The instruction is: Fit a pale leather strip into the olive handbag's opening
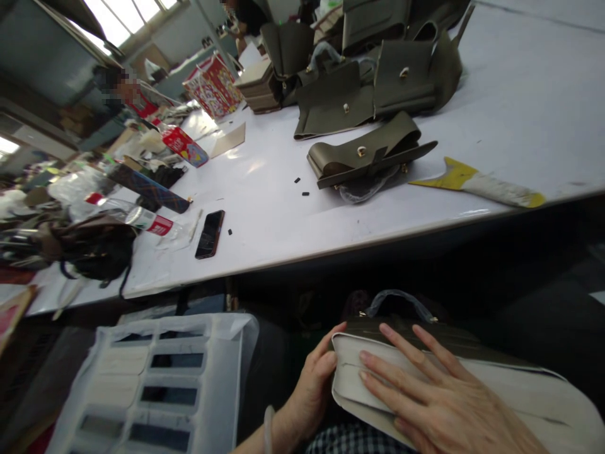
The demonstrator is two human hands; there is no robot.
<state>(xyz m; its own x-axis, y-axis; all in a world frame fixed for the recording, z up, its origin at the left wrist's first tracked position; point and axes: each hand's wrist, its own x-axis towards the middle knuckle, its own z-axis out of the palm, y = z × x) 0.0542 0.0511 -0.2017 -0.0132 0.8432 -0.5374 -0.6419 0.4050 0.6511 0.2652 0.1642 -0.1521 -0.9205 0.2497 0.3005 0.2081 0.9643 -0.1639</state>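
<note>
Head view: I see left hand clamped on the bag's end, lower right; right hand flat across it, fingers apart; lower left, slotted crate, contents unclear; above, white table; upper left, windows.

The near bag on the right pairs smooth, matt, dark leather-like material with a pale, dull-finished side; its handle wears clear, wrinkled plastic. Matt checked cloth shows below. The white worktop is smooth and glossy. The far bags look leathery, softly sheened, with shiny metal clasps. At near left, the crate is translucent, milky plastic.
</note>
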